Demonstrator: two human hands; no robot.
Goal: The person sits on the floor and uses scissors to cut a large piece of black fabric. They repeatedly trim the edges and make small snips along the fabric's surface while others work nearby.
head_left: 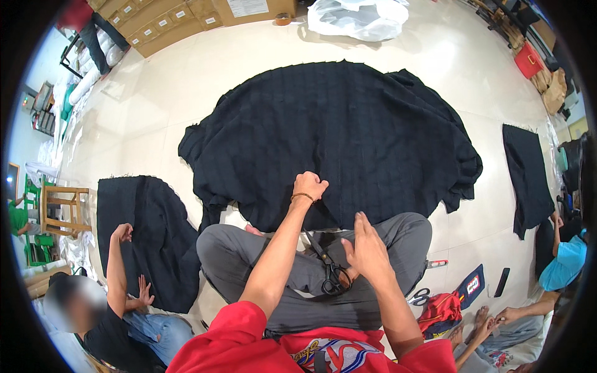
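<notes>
A large sheet of black cloth [348, 130] lies spread over the floor in front of my crossed legs, its near edge reaching my shins. My left hand [309, 186] is closed, fingers curled on the cloth near its middle, where a fold runs back toward me. Above my right knee, my right hand [368, 245] is stretched out with fingers straight and thumb apart, holding nothing. Black-handled scissors [336, 280] rest between my legs by my foot, blades pointing toward the cloth.
To the left, a person handles another black cloth piece [149, 242]. A third black piece [528, 177] lies right, by a person in blue. Small scissors [420, 296], a red bag [438, 314] and a phone [502, 281] sit right of my knee. A white plastic bag [357, 18] lies beyond.
</notes>
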